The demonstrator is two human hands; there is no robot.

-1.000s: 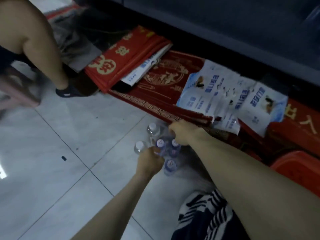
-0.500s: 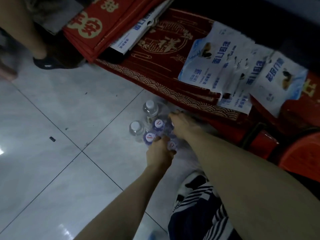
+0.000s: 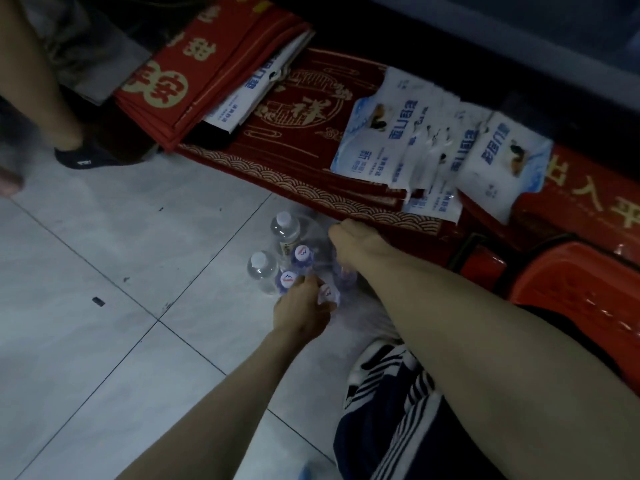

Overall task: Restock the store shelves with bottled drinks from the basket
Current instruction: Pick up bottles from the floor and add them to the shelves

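Standing at the far-left of the tiled floor: one bare leg ending in a dark sock, belonging to a second person.

Lying along the floor's far edge: a stack of red mats with gold characters, a further red mat beside it, and several white-and-blue printed plastic wrappers draped over that mat's right part; exact wrapper count unclear.

Standing upright near the middle of the floor, just in front of the mat's edge: a tight cluster of bottled drinks. Counting five caps in view: two clear bottles with plain white caps on the left, then three bottles with logo-printed caps and. Possibly more hidden under the hands.

Reaching down onto the near side of the cluster: left hand, fingers curling closed around the printed-cap bottle nearest it.

Reaching in from the right: right hand, fingers bent down over the far-right side of the cluster; grip hidden, cannot tell whether closed on anything.

Sitting at the right edge: a red plastic basket, partly hidden behind the right forearm.
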